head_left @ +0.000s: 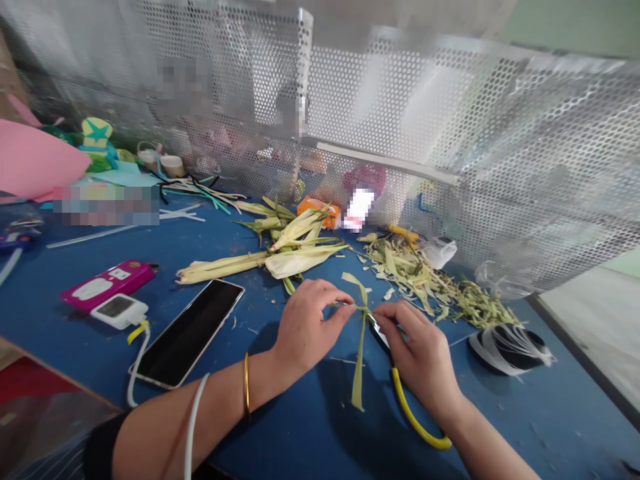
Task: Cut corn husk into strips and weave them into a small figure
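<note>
My left hand (313,323) is closed in a pinch on one end of a narrow corn husk strip (357,373). The strips cross in a small knot-like spot between my two hands, and one tail hangs down toward me. My right hand (420,343) wraps round a pair of scissors (407,407) with a yellow handle. Its blade points at the crossing, and the right fingertips are close to the husk there; whether they also grip it I cannot tell. Beyond my hands lies a pile of whole corn husks (305,260).
Husk scraps (405,267) and short cut pieces (485,303) lie at the right, near a spool of white thread (510,348). A black phone (193,333), a white corded device (120,310) and a magenta case (110,283) lie left. A perforated metal panel (380,107) stands behind.
</note>
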Demonstrator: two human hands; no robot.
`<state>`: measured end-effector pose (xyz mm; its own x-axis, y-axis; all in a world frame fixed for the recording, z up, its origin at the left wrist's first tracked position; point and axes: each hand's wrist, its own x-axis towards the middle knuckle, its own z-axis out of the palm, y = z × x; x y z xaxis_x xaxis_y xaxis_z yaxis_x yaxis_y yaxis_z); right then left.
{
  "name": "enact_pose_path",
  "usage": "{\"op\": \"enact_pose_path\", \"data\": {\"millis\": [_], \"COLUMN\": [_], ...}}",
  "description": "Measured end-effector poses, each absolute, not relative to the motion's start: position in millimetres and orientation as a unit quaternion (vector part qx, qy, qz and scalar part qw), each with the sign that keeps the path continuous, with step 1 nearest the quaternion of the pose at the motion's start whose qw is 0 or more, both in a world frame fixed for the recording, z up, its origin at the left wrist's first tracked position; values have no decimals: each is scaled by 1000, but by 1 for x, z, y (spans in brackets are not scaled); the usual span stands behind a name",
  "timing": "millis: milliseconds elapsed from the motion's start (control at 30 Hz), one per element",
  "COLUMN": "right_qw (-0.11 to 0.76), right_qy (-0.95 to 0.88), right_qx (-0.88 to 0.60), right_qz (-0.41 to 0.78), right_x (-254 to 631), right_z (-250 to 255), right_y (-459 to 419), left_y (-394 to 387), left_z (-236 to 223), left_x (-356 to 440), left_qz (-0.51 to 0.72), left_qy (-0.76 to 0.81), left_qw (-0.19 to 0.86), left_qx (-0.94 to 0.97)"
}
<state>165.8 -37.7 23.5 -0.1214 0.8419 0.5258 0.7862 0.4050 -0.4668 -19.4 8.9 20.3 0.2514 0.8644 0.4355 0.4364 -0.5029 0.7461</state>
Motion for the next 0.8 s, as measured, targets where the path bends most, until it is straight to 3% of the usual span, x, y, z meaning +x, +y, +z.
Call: {"op": "enact_pose_path", "data": {"millis": [100, 267, 367, 533, 800], "right_qw": [369, 345, 320, 274, 296], "right_qy": [-766, -795, -826, -852, -843], "right_qx": [-526, -498, -457, -419, -430], "right_qz": [13, -24, -76, -154, -133], "right_x": [165, 165, 166, 166, 164], "right_z": [24, 26, 28, 28, 23], "right_y": [-37, -36, -35, -33, -32], "left_y": [13, 15, 15, 15, 11], "left_z": [22, 27, 28, 21, 20], "left_x": [-21, -22, -22, -20, -17], "left_qz": [373, 283, 231, 233, 258], "left_qy": [427, 409, 382, 398, 395], "left_qw": [317, 635, 748, 746, 786], "left_qx": [760, 591, 492, 481, 400]}}
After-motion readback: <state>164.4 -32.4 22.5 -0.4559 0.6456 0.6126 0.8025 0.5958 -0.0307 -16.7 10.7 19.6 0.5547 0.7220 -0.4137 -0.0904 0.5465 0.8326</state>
